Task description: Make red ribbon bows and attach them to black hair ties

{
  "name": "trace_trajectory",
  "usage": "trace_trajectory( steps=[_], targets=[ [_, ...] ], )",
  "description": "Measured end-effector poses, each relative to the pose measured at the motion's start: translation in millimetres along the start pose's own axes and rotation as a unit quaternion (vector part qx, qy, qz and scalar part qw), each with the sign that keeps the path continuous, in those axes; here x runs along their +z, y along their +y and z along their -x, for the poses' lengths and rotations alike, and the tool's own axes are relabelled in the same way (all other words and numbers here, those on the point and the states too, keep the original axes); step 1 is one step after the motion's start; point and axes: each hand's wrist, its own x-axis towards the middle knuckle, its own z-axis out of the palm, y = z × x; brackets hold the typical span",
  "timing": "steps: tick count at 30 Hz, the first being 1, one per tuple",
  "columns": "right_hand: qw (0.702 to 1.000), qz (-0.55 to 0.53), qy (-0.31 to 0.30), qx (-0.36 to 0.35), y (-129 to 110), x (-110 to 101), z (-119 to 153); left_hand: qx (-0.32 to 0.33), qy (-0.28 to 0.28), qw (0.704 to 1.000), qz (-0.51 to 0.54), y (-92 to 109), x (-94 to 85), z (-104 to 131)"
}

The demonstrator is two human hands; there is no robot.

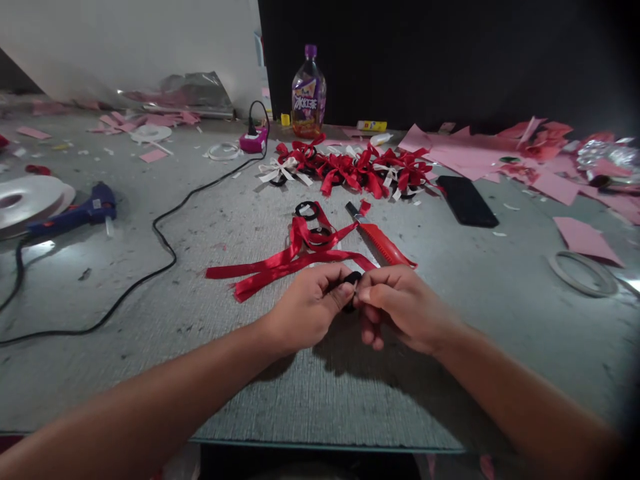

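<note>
My left hand [306, 308] pinches a black hair tie [353, 277] between thumb and fingertips, just above the table's front middle. Meeting it from the other side, my right hand [407, 303] has thumb and forefinger closed at the tie, on a small pale bit that is mostly hidden. Right behind both hands lie loose red ribbon strips [270, 269]. Two more black hair ties lie among them, the farther one [307, 211] flat on the table. A red-handled cutter knife [383, 245] rests diagonally beyond my right hand.
Red and white ribbon bows [345, 167] are heaped farther back. A blue glue gun [93, 208], a ribbon spool [30, 197] and a black cable [165, 247] lie left. On the right are a phone [466, 201], a tape ring [583, 273] and pink paper [460, 150]. A bottle [309, 97] stands behind.
</note>
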Motion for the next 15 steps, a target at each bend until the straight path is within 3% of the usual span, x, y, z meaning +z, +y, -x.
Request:
trace_trajectory(
  steps=[10,12,15],
  targets=[
    [0.989,-0.071,-0.074,0.106,-1.8,-11.0,0.3,0.010,-0.063,0.998,-0.028,3.1,-3.0,0.9],
    [0.991,-0.069,-0.072,0.091,-1.3,-11.7,-0.5,0.000,-0.055,0.999,0.000,2.0,-1.7,0.4],
    [0.998,-0.030,-0.053,0.003,0.1,-9.4,-0.8,-0.022,-0.020,0.994,0.102,-2.2,1.3,-1.4]
  ],
)
